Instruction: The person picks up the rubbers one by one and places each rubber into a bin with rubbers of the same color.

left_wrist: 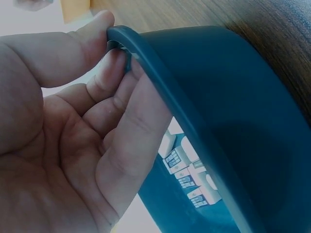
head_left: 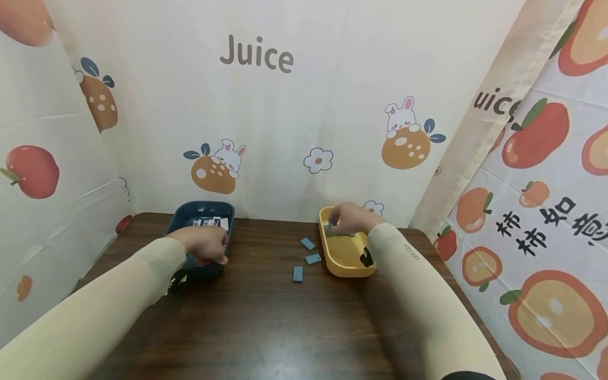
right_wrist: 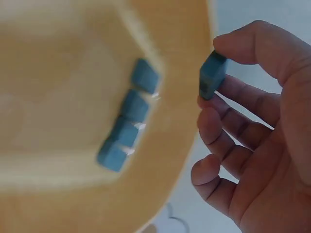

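In the right wrist view, my right hand (right_wrist: 262, 111) pinches a small blue rectangular block (right_wrist: 212, 75) between thumb and fingertips. It is at the far end of the yellow bin (head_left: 349, 270). Several similar blue blocks (right_wrist: 133, 106) lie in a row inside that bin, along its end wall. On the left, my left hand (head_left: 206, 245) grips the rim of a dark blue bin (left_wrist: 223, 82), thumb outside and fingers inside. White blocks with printed sleeves (left_wrist: 184, 177) lie in the dark blue bin, partly hidden by its rim in the left wrist view.
Three loose blue blocks lie on the brown wooden table (head_left: 266, 316) left of the yellow bin: a far one (head_left: 307, 244), a middle one (head_left: 313, 259) and a near one (head_left: 297, 274). A fruit-printed curtain (head_left: 285, 121) borders the table behind and at both sides.
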A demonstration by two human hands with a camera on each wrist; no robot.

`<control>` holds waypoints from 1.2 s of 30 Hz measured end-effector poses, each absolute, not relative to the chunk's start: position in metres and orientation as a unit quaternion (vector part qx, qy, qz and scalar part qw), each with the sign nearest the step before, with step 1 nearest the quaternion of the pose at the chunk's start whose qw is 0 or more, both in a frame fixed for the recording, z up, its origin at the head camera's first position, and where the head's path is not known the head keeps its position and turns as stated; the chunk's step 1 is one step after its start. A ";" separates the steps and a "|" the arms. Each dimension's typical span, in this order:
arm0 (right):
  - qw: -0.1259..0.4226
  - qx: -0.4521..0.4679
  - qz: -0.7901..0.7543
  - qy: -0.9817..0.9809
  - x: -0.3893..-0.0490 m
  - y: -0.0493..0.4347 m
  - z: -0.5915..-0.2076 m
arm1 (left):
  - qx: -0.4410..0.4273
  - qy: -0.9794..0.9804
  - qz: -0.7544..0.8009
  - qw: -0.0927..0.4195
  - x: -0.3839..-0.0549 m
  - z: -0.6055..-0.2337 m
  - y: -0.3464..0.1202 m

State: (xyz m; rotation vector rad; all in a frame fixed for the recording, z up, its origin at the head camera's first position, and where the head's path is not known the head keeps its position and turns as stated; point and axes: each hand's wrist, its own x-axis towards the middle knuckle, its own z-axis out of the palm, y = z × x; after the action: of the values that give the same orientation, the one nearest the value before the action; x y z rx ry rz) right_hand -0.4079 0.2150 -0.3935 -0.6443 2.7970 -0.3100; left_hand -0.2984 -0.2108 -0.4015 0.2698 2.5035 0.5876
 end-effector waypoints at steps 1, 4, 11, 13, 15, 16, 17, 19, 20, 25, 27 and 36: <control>0.134 -0.220 -0.102 0.961 -0.408 0.217 -0.396 | 0.100 0.931 0.218 0.275 -0.298 -0.401 -0.211; 0.152 -0.230 -0.083 0.958 -0.410 0.220 -0.404 | 0.100 0.931 0.218 0.276 -0.298 -0.401 -0.211; 0.166 -0.256 -0.045 0.951 -0.411 0.214 -0.412 | 0.103 0.928 0.222 0.281 -0.298 -0.401 -0.211; 0.173 -0.248 -0.040 0.952 -0.412 0.211 -0.413 | 0.103 0.927 0.223 0.283 -0.298 -0.402 -0.211; 0.173 -0.246 -0.031 0.953 -0.413 0.208 -0.414 | 0.103 0.927 0.223 0.283 -0.299 -0.402 -0.211; 0.173 -0.245 -0.028 0.953 -0.414 0.207 -0.414 | 0.103 0.927 0.223 0.284 -0.299 -0.402 -0.211; 0.173 -0.245 -0.026 0.954 -0.415 0.206 -0.415 | 0.103 0.927 0.223 0.284 -0.299 -0.402 -0.211; 0.173 -0.244 -0.022 0.954 -0.418 0.204 -0.417 | 0.102 0.927 0.223 0.285 -0.298 -0.402 -0.211; 0.172 -0.244 -0.019 0.954 -0.419 0.203 -0.417 | 0.103 0.927 0.222 0.284 -0.298 -0.402 -0.211; 0.167 -0.248 0.003 0.954 -0.422 0.201 -0.419 | 0.106 0.927 0.220 0.284 -0.297 -0.401 -0.210; 0.168 -0.251 0.012 0.953 -0.423 0.200 -0.420 | 0.107 0.927 0.220 0.285 -0.297 -0.401 -0.210; 0.166 -0.253 0.016 0.953 -0.425 0.198 -0.421 | 0.104 0.926 0.221 0.288 -0.300 -0.400 -0.212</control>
State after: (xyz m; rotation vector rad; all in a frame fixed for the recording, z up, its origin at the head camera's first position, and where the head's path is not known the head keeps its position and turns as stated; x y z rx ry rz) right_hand -0.4247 0.1978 -0.4205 -0.7196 2.7140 0.0466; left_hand -0.3002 -0.2123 -0.4005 0.2768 2.4718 0.5907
